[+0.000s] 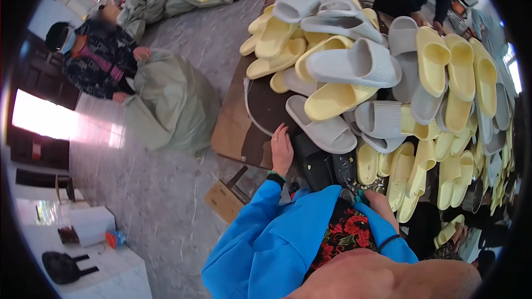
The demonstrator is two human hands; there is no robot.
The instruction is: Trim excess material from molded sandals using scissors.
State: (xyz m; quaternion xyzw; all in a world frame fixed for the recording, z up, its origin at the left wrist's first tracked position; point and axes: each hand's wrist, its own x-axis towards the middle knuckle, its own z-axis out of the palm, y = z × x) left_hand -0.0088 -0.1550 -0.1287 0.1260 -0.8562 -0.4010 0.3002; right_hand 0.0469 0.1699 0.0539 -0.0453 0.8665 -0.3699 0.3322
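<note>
Head view: left hand [281,152] open, flat on surface [235,127] edge, touching grey slipper [321,127] just to its right, long axis running far-left to near-right. Right hand [381,204] near yellow slippers [399,174]; grip state cannot be determined.

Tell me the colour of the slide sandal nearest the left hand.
Grey; the slide sandal shows best in the head view.

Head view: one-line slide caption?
Left hand rests flat on table edge beside piled yellow and grey slides; right hand near black items.
</note>
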